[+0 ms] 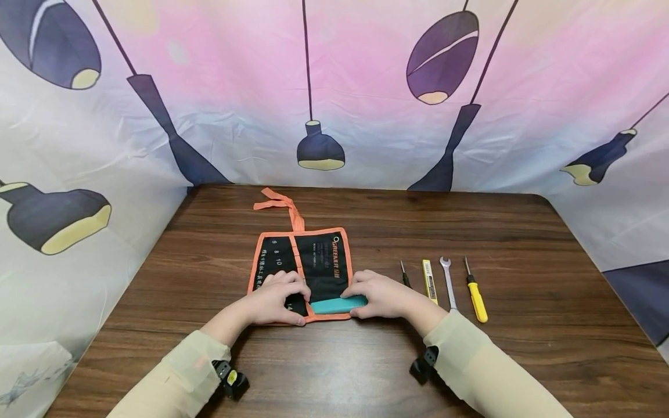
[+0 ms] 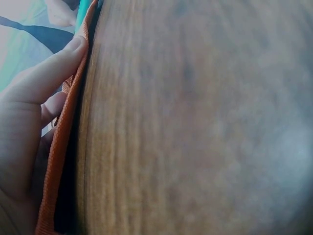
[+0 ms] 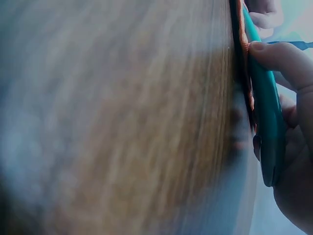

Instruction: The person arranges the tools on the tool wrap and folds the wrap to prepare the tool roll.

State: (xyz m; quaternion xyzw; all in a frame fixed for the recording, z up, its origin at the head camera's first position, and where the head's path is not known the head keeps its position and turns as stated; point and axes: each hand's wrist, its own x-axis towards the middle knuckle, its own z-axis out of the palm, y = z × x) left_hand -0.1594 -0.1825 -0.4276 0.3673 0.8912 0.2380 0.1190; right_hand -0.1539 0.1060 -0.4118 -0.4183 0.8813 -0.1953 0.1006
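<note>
A black tool pouch (image 1: 325, 255) with orange trim lies unfolded on the table, its printed inside facing up. Along its near edge, a long teal tool (image 1: 334, 305) lies partly in the pocket at the right half; its exact kind is hidden. My right hand (image 1: 384, 295) grips the teal tool's right end, with the thumb along its side in the right wrist view. My left hand (image 1: 277, 297) pinches the pouch's near pocket edge. In the left wrist view the thumb (image 2: 68, 56) presses the orange trim (image 2: 68, 127), with fingers curled behind it.
Right of the pouch lie a dark screwdriver (image 1: 405, 273), a narrow yellow-and-white box (image 1: 430, 281), an open-end wrench (image 1: 448, 281) and a yellow-handled screwdriver (image 1: 477, 299). Orange ties (image 1: 284, 204) stretch from the pouch's far edge. A printed curtain (image 1: 251, 116) hangs behind the wooden table (image 1: 533, 255).
</note>
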